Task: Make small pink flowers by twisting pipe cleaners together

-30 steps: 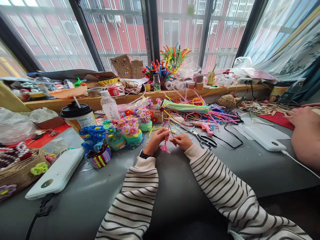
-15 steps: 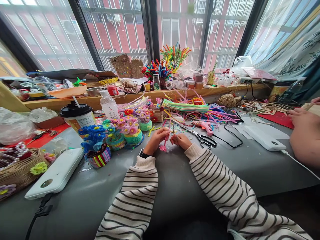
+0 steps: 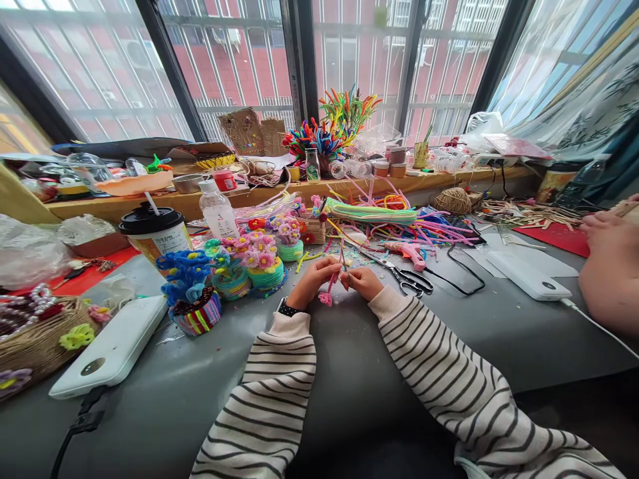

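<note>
My left hand (image 3: 319, 278) is closed, pinching the stem of a pink pipe-cleaner flower (image 3: 325, 299) whose head hangs downward over the grey table (image 3: 344, 372). My right hand (image 3: 365, 282) is closed right beside it, fingertips at the stem. A thin, dark, narrow thing shows between the right fingers; its kind is too small to make out. To the left stand small pots of pipe-cleaner flowers, one blue (image 3: 192, 293) and one pink (image 3: 258, 256). Black-handled scissors (image 3: 412, 276) lie just right of my right hand.
A pink glue gun (image 3: 407, 254) with a black cord lies behind the scissors, before a pile of pipe cleaners (image 3: 372, 211). White power banks (image 3: 112, 346) rest on both sides. A lidded cup (image 3: 156, 233) and a bottle (image 3: 217, 209) stand left. Another person's hand (image 3: 612, 246) is at right.
My fingertips have come closer together at the stem, and the right hand has shifted slightly. The pink flower stays low between the hands. The other person's hand at right moved a little.
</note>
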`<state>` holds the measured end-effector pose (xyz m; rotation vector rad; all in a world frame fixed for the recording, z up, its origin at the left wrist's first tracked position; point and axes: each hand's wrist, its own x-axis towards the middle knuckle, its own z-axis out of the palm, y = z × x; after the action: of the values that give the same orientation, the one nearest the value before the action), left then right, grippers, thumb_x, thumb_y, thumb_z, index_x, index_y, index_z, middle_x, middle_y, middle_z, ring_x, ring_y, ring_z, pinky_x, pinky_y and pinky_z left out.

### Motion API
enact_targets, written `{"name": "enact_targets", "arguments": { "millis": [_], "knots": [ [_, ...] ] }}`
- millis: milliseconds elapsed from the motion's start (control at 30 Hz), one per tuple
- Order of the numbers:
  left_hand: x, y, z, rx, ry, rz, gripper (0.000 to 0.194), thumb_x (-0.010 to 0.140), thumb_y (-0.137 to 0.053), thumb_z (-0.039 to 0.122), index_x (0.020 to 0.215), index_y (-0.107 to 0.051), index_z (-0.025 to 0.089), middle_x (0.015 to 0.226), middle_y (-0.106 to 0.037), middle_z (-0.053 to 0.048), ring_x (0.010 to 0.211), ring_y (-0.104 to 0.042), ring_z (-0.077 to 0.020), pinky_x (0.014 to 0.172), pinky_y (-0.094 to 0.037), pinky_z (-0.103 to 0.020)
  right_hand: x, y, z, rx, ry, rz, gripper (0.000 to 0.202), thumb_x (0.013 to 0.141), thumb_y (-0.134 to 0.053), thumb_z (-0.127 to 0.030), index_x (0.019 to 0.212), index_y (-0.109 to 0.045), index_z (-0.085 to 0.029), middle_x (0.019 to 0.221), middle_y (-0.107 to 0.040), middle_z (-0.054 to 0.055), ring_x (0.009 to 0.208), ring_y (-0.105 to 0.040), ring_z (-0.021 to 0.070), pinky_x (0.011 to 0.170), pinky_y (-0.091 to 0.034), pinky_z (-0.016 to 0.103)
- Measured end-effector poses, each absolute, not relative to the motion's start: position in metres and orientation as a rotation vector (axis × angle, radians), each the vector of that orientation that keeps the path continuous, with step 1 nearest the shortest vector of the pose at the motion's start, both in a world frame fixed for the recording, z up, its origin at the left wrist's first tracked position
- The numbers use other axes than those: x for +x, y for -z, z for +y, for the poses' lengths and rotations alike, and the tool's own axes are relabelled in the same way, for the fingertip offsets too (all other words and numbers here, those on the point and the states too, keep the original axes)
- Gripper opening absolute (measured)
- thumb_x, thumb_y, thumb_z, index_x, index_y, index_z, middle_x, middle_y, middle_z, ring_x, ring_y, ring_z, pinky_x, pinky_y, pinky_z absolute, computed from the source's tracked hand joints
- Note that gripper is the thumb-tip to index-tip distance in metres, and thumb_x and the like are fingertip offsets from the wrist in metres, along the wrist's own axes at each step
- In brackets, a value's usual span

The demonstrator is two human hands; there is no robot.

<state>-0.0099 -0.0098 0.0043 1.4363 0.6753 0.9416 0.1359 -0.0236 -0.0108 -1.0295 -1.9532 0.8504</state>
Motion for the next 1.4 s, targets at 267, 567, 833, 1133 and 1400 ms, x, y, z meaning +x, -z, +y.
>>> {"name": "enact_targets", "arguments": {
  "millis": [267, 567, 833, 1133, 1400],
  "knots": [
    [-0.0086, -0.0080, -0.0140, 1.383, -0.973, 0.695, 0.020, 0.064, -0.057, 0.031, 0.061, -0.045, 0.014, 0.055, -0.041, 0.006, 0.052, -0.038, -0.0048, 0.054, -0.030, -0.019, 0.1357, 0.0106, -0.0238, -1.091, -0.765, -1.894, 0.061, 0.062, -0.031, -0.072, 0.040, -0.042, -0.016, 0.038, -0.034, -0.004, 0.041, -0.031, 0.0058, 0.047, -0.026, 0.021],
    [-0.0092, -0.0073, -0.0125, 1.396, -0.993, 0.690, 0.020, 0.065, -0.056, 0.031, 0.061, -0.046, 0.014, 0.054, -0.042, 0.005, 0.052, -0.039, -0.0051, 0.053, -0.029, -0.019, 0.1370, 0.0115, -0.0221, -1.093, -0.725, -1.891, 0.059, 0.063, -0.035, -0.069, 0.038, -0.041, -0.016, 0.038, -0.038, -0.003, 0.041, -0.033, 0.0058, 0.048, -0.028, 0.021],
    [-0.0085, -0.0089, -0.0141, 1.377, -0.997, 0.704, 0.022, 0.063, -0.058, 0.032, 0.059, -0.045, 0.015, 0.054, -0.040, 0.006, 0.051, -0.037, -0.0047, 0.053, -0.029, -0.020, 0.1359, 0.0102, -0.0230, -1.072, -0.744, -1.923, 0.061, 0.064, -0.030, -0.070, 0.039, -0.042, -0.016, 0.038, -0.038, -0.003, 0.040, -0.033, 0.0057, 0.047, -0.028, 0.021],
    [-0.0088, -0.0097, -0.0156, 1.362, -0.982, 0.687, 0.020, 0.064, -0.057, 0.031, 0.062, -0.045, 0.015, 0.057, -0.040, 0.005, 0.053, -0.039, -0.0052, 0.054, -0.030, -0.019, 0.1360, 0.0086, -0.0251, -1.088, -0.715, -1.888, 0.060, 0.063, -0.034, -0.069, 0.038, -0.041, -0.016, 0.036, -0.037, -0.003, 0.040, -0.032, 0.0054, 0.047, -0.028, 0.021],
    [-0.0085, -0.0109, -0.0165, 1.377, -0.953, 0.720, 0.022, 0.062, -0.058, 0.033, 0.062, -0.046, 0.015, 0.059, -0.039, 0.005, 0.055, -0.038, -0.0056, 0.055, -0.031, -0.019, 0.1360, 0.0093, -0.0254, -1.035, -0.803, -1.953, 0.064, 0.063, -0.028, -0.072, 0.041, -0.045, -0.014, 0.038, -0.037, -0.003, 0.040, -0.032, 0.0053, 0.045, -0.027, 0.021]
  ]
}}
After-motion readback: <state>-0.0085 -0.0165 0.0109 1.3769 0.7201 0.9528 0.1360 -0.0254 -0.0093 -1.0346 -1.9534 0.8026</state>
